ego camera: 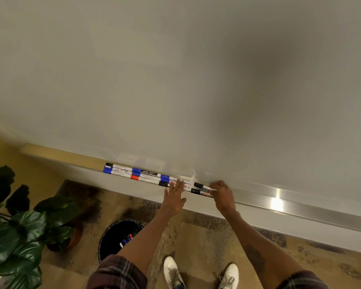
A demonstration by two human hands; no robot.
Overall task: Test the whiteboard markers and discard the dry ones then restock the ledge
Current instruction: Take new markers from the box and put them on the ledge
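1. Blue-capped marker (147, 172), far row on the ledge (258, 193): the black label band reads "camlin" in white letters. A smaller white line to its right is too small to read.
2. White-barrelled markers (121, 172) at the left end of the ledge: grey print along the barrels, illegible.
3. Black-capped markers (198, 189) gripped by the right hand (223, 195): red print on the barrels, partly covered, illegible.

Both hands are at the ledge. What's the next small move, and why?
Probably release the two black-capped markers onto the ledge and nudge them left against the row of markers. The right hand grips their ends at the ledge, a small gap separates them from the row, and the left hand rests straight fingers on the row's end.
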